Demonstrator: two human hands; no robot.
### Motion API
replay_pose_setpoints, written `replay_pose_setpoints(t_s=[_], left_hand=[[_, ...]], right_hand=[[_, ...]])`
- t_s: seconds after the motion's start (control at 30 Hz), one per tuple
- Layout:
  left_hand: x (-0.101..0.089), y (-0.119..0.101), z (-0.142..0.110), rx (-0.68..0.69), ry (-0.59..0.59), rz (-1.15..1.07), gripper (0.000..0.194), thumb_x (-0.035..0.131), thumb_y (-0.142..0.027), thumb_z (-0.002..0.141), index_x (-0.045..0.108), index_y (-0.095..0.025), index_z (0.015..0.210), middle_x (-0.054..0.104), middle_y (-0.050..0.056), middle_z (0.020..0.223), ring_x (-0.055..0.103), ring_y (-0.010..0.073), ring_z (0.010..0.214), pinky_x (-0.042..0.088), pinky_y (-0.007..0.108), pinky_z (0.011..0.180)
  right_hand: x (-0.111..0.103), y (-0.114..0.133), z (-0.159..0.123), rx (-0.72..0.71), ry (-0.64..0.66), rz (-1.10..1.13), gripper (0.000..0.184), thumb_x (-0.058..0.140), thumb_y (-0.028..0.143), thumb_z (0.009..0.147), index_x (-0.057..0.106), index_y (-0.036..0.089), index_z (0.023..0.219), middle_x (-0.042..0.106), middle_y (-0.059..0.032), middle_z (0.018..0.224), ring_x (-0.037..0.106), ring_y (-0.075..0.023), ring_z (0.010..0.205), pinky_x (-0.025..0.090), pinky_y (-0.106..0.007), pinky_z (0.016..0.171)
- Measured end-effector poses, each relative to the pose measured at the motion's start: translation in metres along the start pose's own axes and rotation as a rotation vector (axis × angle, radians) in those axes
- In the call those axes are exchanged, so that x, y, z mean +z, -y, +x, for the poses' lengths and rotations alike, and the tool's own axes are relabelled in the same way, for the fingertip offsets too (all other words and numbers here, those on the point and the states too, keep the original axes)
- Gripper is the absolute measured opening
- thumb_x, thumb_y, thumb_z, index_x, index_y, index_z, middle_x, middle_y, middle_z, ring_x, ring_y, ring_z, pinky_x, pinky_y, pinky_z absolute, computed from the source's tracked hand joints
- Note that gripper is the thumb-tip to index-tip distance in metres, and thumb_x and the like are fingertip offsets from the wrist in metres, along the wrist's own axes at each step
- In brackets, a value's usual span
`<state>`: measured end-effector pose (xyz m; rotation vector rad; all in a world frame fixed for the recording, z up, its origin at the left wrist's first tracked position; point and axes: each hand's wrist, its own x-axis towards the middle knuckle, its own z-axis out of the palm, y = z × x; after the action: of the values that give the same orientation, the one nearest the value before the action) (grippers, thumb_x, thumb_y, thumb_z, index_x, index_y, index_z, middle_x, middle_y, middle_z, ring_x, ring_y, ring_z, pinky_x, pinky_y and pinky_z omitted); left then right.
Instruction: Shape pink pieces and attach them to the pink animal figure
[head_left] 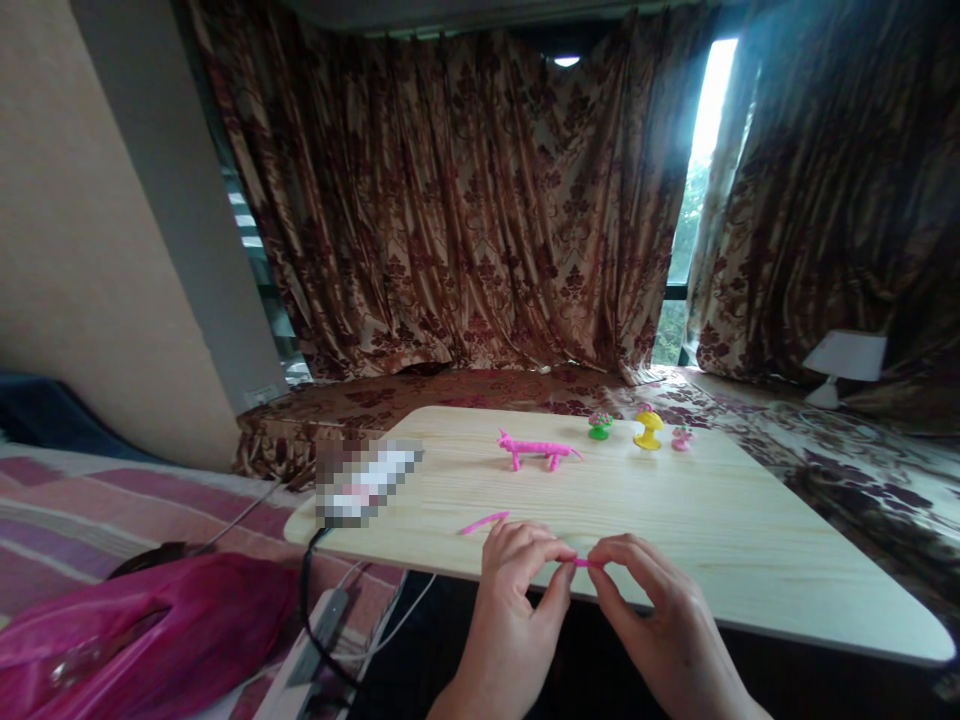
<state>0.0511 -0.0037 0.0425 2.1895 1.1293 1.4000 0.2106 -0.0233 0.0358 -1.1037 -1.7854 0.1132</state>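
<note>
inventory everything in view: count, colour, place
table: one, pale wood, centre
animal figure: one, pink, on table
strip: one, pink, table's near side
rod: one, pink, lower centre
ornaments: three; green, yellow, pink; table's far right
pixelated object: one, whitish, table's left end
cords: several, black/white, lower left
lamp: one, white, far right
curtains: at least two, brown, background
window gaps: two, bright, beside curtains
wall: one, beige, left
bedding: one, pink striped, left
cloth: one, magenta, lower left
left hand, right hand: one each, bare, pinching rod
</note>
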Motion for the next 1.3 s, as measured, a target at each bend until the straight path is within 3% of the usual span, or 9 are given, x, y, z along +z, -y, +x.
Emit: replay_pose_setpoints(t_s=[0.17, 0.37, 0.7, 1.0, 1.2, 1.3], left_hand=[[0.0, -0.002, 0.0, 0.0, -0.014, -0.021, 0.009, 0.058, -0.02, 0.082, 0.065, -0.023, 0.086, 0.064, 0.004, 0.092, 0.056, 0.0208, 0.098, 0.041, 0.043, 0.096], [-0.002, -0.002, -0.007, -0.034, -0.005, -0.049, 0.023, 0.05, -0.02, 0.087, 0.065, -0.025, 0.103, 0.061, 0.005, 0.1, 0.055, 0.0202, 0.101, 0.044, 0.04, 0.094], [0.004, -0.008, -0.011, 0.06, 0.003, -0.059, 0.035, 0.047, -0.015, 0.087, 0.059, -0.027, 0.118, 0.059, 0.007, 0.107, 0.055, 0.0206, 0.103, 0.047, 0.038, 0.091], [0.004, -0.013, -0.013, 0.154, -0.03, 0.086, 0.038, 0.049, -0.011, 0.083, 0.058, -0.024, 0.118, 0.059, 0.009, 0.107, 0.053, 0.0236, 0.106, 0.039, 0.047, 0.098], [-0.004, -0.004, -0.006, 0.035, -0.099, 0.089, 0.031, 0.052, -0.017, 0.084, 0.06, -0.026, 0.113, 0.06, 0.007, 0.109, 0.053, 0.0225, 0.107, 0.041, 0.041, 0.096], [-0.007, -0.005, -0.003, 0.068, -0.109, 0.074, 0.022, 0.055, -0.017, 0.083, 0.065, -0.025, 0.101, 0.061, 0.005, 0.101, 0.054, 0.0214, 0.102, 0.04, 0.042, 0.096]], right_hand=[[0.001, 0.001, -0.001, -0.022, 0.016, 0.018, 0.009, 0.051, 0.017, 0.086, 0.057, 0.022, 0.09, 0.061, -0.0025, 0.086, 0.058, -0.0165, 0.081, 0.046, -0.028, 0.073], [0.001, 0.003, 0.0, -0.004, -0.028, 0.002, 0.008, 0.051, 0.017, 0.086, 0.058, 0.022, 0.088, 0.06, -0.0017, 0.083, 0.058, -0.0158, 0.079, 0.045, -0.027, 0.071], [0.005, 0.006, 0.002, 0.006, -0.084, 0.015, 0.008, 0.052, 0.017, 0.085, 0.058, 0.022, 0.085, 0.06, -0.0012, 0.079, 0.058, -0.0158, 0.075, 0.045, -0.027, 0.07], [0.004, 0.007, 0.003, 0.015, -0.091, 0.025, 0.008, 0.053, 0.015, 0.085, 0.058, 0.022, 0.086, 0.059, 0.0001, 0.081, 0.057, -0.0145, 0.076, 0.045, -0.027, 0.071], [-0.002, 0.009, 0.005, -0.015, -0.081, 0.063, 0.008, 0.055, 0.015, 0.085, 0.058, 0.023, 0.088, 0.06, 0.0001, 0.084, 0.058, -0.0143, 0.079, 0.045, -0.026, 0.072], [-0.003, 0.013, 0.005, -0.028, -0.071, 0.094, 0.008, 0.055, 0.016, 0.085, 0.058, 0.023, 0.088, 0.061, -0.0001, 0.084, 0.058, -0.0144, 0.078, 0.045, -0.025, 0.071]])
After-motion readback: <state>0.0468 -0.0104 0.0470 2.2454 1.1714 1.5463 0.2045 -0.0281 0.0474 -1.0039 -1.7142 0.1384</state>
